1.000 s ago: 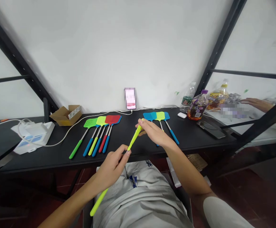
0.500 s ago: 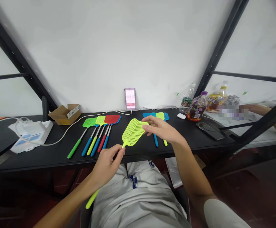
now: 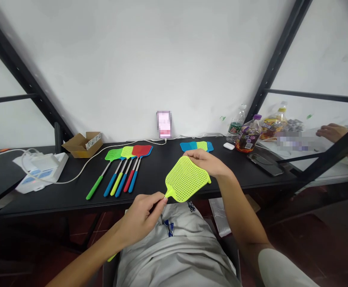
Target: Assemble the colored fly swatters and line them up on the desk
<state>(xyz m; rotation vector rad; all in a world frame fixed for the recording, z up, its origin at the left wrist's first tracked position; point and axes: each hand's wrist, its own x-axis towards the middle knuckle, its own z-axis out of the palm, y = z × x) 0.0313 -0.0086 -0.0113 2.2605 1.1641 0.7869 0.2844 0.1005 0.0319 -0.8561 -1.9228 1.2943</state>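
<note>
A yellow-green fly swatter [image 3: 187, 179] is held up over the table's front edge, its broad perforated face turned toward me. My left hand [image 3: 145, 213] pinches its thin shaft just below the head, between thumb and fingers. The handle runs down behind my left forearm, and only its end shows. My right hand [image 3: 206, 162] is at the head's upper right edge, with fingers along the top; the thumb is hidden behind the mesh. Left of the hands lies a row of several swatters, including a green one [image 3: 113, 154] and a red one [image 3: 142, 150].
More swatters, blue [image 3: 188, 146] and yellow-green [image 3: 201, 145], lie beyond my right hand. A propped phone [image 3: 164, 124], an open carton [image 3: 82, 146], white cables, drink bottles [image 3: 249, 134], a white case [image 3: 229, 146] and a dark phone [image 3: 265, 164] are on the black table [image 3: 57, 199].
The swatter's head has turned from edge-on to face-on and moved right and lower. My right hand has shifted from its tip to its upper edge; my left hand keeps the shaft.
</note>
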